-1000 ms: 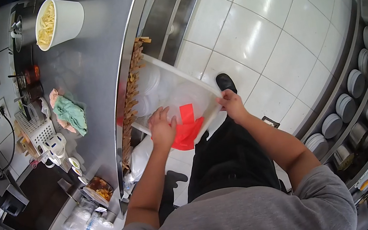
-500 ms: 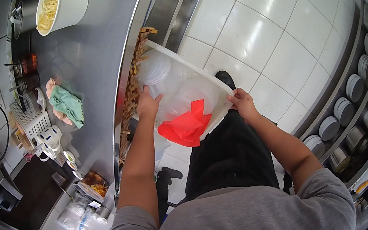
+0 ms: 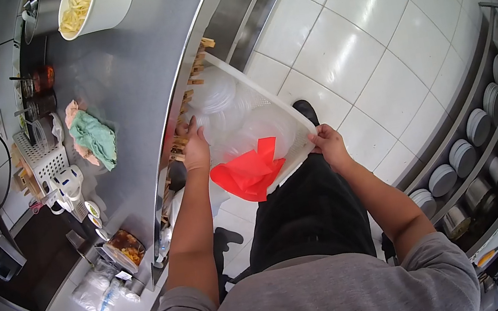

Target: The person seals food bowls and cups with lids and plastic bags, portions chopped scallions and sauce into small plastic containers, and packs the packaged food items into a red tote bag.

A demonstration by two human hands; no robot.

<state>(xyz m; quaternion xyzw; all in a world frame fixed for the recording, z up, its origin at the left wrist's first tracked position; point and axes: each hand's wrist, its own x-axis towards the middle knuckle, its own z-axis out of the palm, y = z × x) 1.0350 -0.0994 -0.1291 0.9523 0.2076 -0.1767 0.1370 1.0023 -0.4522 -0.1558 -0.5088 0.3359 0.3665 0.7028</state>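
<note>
A white plastic basket (image 3: 273, 101) is pulled out beneath the edge of the steel counter. Inside lie clear round plastic lids (image 3: 216, 92) in stacks, with a bright red piece of thin material (image 3: 250, 171) on top at the near end. My right hand (image 3: 327, 143) is closed on the basket's near right corner, thumb and fingers over the rim. My left hand (image 3: 195, 146) is at the basket's left side, beside the lids and a row of wooden clothespins (image 3: 179, 144) along the counter edge. Its fingers look apart and partly hidden; I see nothing held in them.
On the counter (image 3: 132, 76) stand a white tub of noodles (image 3: 102, 8), a green and pink cloth (image 3: 92, 138) and a white perforated basket (image 3: 45, 163). Metal shelves with stacked round containers (image 3: 461, 158) run along the right. White tiles (image 3: 355, 41) cover the floor.
My left hand has moved left, off the lids and toward the clothespins at the basket's side. My right hand stays on the basket corner. The view has shifted slightly.
</note>
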